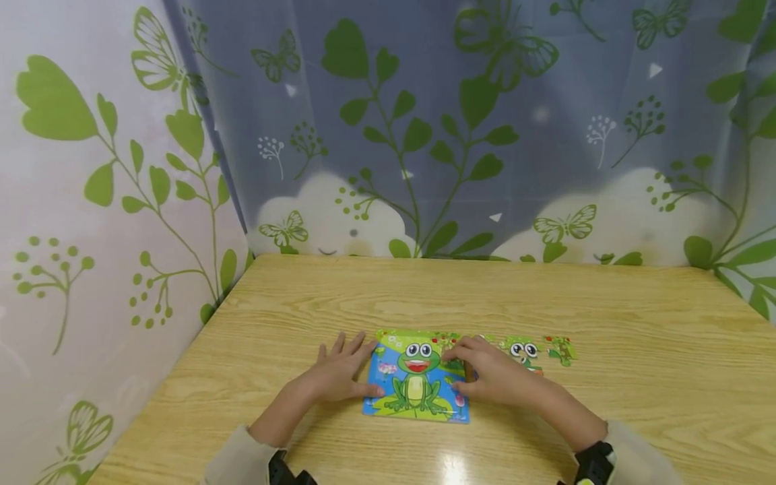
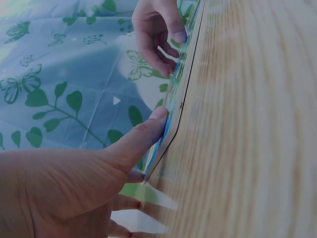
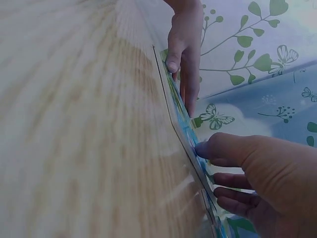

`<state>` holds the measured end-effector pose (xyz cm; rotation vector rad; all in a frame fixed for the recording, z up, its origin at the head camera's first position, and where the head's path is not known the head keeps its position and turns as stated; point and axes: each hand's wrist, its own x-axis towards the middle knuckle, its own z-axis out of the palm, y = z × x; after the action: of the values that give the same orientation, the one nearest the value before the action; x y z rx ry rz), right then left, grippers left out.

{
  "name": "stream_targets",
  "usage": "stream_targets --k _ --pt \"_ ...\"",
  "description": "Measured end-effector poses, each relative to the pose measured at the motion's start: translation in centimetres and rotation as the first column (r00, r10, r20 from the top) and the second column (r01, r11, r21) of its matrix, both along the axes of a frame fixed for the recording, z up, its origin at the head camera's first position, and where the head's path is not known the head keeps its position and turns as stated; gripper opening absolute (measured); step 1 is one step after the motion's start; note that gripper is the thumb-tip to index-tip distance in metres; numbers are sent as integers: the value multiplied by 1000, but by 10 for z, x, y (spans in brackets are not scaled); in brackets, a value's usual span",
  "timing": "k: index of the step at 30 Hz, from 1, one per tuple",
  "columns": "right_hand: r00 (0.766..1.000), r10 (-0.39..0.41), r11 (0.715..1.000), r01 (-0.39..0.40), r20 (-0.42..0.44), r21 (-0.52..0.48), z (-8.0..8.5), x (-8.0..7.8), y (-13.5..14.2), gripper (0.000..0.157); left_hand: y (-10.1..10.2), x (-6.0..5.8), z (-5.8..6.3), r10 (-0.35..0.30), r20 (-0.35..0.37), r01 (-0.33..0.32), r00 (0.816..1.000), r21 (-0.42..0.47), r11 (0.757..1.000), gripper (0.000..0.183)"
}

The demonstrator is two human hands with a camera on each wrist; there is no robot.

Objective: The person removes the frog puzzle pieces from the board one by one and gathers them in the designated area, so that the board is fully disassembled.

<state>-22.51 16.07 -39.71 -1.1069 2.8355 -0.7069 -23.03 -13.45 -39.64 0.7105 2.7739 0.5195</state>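
Observation:
A frog jigsaw puzzle (image 1: 415,384) in a flat, thin board lies on the wooden table. Its picture has a green frog on a blue and green ground. At its left edge rests my left hand (image 1: 339,374), thumb on the surface and fingers spread along the side, as the left wrist view (image 2: 74,178) also shows. My right hand (image 1: 494,370) is over the right edge, thumb and bent fingertips apart on the picture. It hides part of that edge. Beyond it lie loose puzzle pieces, one with frog eyes (image 1: 523,350) and one with a tree (image 1: 564,350).
The wooden table (image 1: 303,296) runs back to a blue curtain (image 1: 424,135) printed with green leaves and butterflies. A pale printed curtain (image 1: 109,202) hangs along the left side. Dark straps with devices sit on both wrists.

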Motion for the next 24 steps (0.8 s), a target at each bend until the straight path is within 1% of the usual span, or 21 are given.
stream_targets --k 8,24 --pt "1000 14 999 -13 28 -52 -1 -2 0 35 -1 0 1 0 1 0 1000 3 1000 86" --pt "999 47 997 -48 -11 -66 -8 -4 2 29 0 1 2 -1 0 1 1000 -3 1000 86"
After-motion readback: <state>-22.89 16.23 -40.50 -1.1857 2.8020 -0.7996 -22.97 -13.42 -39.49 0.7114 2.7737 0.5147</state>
